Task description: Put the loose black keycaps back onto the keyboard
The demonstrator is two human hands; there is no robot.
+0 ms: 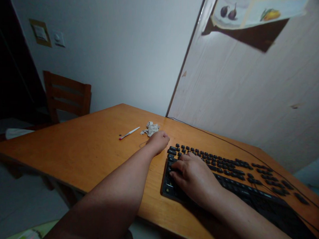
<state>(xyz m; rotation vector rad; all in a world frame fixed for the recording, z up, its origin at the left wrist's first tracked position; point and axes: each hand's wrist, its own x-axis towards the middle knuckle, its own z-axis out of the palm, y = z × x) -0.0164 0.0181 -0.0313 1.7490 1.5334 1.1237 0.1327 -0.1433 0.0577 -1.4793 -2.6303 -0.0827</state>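
Note:
My left hand (158, 140) reaches out over the wooden table (90, 155), closed into a fist just left of the black keyboard's (233, 178) far corner and close to a crumpled white tissue (150, 128). What the fist holds, if anything, is hidden. My right hand (193, 173) lies on the keyboard's left end, its fingers spread flat over the keys. A white toothbrush-like stick (129, 133) lies on the table to the left of the tissue.
A wooden chair (67, 95) stands at the table's far left side. The keyboard's thin black cable (206, 132) runs along the wall behind it. A pale wall panel (254, 95) rises right behind the table, with a fruit poster (254, 9) pinned above.

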